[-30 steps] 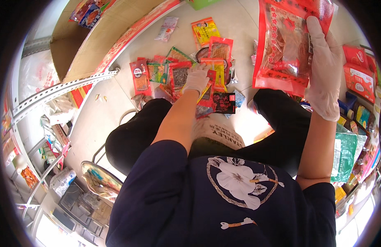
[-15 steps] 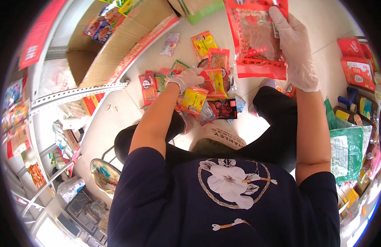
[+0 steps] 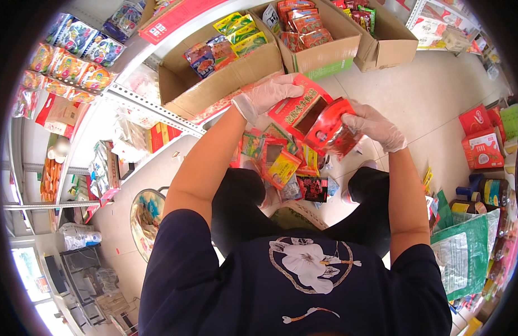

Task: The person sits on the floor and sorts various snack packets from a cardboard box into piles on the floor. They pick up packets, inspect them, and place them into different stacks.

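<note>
Both my hands wear thin whitish gloves and are raised over a pile on the floor. My left hand (image 3: 268,99) is closed on the upper edge of a red snack packet (image 3: 303,109) with a dark window. Opposite it, my right hand (image 3: 375,125) pinches another red snack packet (image 3: 329,127), partly see-through, which overlaps the first one. Below them lie several loose snack packets, among them a yellow packet (image 3: 284,168), a black packet (image 3: 314,189) and a green-and-red packet (image 3: 252,144). The held packets hide part of this pile.
Three cardboard boxes stand beyond the pile: a left box (image 3: 214,89) with blue and yellow packets, a middle box (image 3: 320,55) with red ones, and a right box (image 3: 385,49). A metal shelf (image 3: 158,109) runs along the left. To the right are red boxes (image 3: 483,147) and a green bag (image 3: 460,255).
My left hand has risen from the pile and now holds a red packet. My right hand has come down and inward with a red packet. The view has shifted, showing more of the boxes.
</note>
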`<move>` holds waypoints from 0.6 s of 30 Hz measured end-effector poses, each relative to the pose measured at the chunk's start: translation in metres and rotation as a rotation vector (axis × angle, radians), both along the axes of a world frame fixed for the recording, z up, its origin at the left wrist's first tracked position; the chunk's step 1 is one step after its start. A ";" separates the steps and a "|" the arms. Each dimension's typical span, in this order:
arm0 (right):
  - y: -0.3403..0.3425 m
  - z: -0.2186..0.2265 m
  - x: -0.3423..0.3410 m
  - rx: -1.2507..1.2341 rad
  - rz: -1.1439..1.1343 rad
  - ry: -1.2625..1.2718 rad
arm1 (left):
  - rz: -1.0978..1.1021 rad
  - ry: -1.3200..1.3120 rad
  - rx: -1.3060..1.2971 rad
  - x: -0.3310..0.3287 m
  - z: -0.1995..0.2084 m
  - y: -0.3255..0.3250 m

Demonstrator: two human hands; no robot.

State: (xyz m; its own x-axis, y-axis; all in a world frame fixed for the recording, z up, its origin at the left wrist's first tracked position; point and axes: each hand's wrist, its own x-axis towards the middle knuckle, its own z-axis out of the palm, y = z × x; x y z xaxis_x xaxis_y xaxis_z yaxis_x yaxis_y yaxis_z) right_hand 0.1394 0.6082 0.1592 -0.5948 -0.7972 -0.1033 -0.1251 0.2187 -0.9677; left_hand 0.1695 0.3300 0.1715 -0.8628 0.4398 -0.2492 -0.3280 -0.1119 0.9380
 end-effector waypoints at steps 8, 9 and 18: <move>-0.026 -0.002 0.021 -0.001 -0.195 0.056 | 0.186 0.496 -0.868 -0.028 0.005 0.015; -0.031 -0.003 0.021 0.045 -0.238 0.083 | 0.239 0.570 -0.835 -0.026 -0.009 0.024; -0.038 -0.012 0.025 -0.081 -0.064 0.087 | 0.388 0.045 -0.267 0.005 -0.015 0.046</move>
State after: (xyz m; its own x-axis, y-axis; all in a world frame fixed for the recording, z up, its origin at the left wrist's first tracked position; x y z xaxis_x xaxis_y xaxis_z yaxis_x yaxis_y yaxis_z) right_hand 0.1649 0.5699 0.1477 -0.6484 -0.7611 0.0144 -0.1976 0.1500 -0.9687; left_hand 0.1749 0.3755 0.1569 -0.9632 0.0081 -0.2688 -0.2685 0.0289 0.9628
